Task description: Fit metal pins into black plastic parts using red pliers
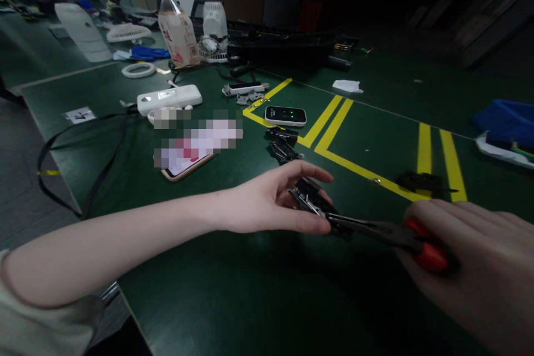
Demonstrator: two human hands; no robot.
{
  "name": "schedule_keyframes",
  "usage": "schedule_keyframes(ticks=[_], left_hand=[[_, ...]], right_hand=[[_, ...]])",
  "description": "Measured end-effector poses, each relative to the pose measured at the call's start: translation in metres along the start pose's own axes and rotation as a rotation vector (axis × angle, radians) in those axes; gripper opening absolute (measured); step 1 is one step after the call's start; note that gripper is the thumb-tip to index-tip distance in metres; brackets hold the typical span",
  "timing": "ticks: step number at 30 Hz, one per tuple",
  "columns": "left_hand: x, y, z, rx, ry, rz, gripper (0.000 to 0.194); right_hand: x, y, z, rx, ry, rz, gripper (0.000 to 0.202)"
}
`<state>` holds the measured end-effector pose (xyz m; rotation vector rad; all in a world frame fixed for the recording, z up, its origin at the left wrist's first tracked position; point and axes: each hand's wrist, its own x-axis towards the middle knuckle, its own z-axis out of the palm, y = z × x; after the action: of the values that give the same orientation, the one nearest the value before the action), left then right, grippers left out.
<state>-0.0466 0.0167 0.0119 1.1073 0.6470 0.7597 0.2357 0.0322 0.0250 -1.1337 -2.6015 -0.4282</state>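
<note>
Between the thumb and fingers of my left hand point(267, 197) is a small black plastic part point(311, 197), its far end partly hidden by the fingers. My right hand point(479, 256) is closed around the red handles of long-nosed pliers point(384, 231). The jaws of the pliers reach left to the black part and meet its near edge; whether they grip it I cannot tell. Just beyond my left hand lie more black plastic pieces point(283, 147). Another dark piece point(421, 181) rests on the yellow tape beyond my right hand.
A phone point(192, 158), a white power strip point(169, 99) and a small device with green lights point(286, 115) lie on the green table point(217, 300). Farther back stand a drink bottle point(177, 30) and white fan parts point(214, 22). A blue bin point(507, 125) is at the right.
</note>
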Motion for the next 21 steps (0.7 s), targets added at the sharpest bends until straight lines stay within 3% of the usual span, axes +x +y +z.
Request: schedule_keyframes(ticks=[4,8,11,15,21], left_hand=[[-0.004,0.006,-0.003,0.391,-0.01,0.063,0.06],[-0.004,0.006,-0.001,0.864,-0.031,0.179,0.052],[-0.004,0.005,0.002,0.965,-0.092,0.137,0.041],[-0.003,0.004,0.004,1.126,-0.091,0.012,0.044],[-0.007,0.003,0.006,1.33,-0.045,0.108,0.056]], right_hand=[[0.006,-0.005,0.001,-0.073,0.021,-0.16,0.01],[0.01,-0.011,0.005,0.008,-0.04,-0.161,0.01],[0.008,-0.014,0.013,0.112,-0.075,-0.124,0.014],[0.005,-0.017,0.023,0.212,-0.123,-0.068,0.015],[0.012,-0.026,0.027,0.31,-0.119,-0.037,0.013]])
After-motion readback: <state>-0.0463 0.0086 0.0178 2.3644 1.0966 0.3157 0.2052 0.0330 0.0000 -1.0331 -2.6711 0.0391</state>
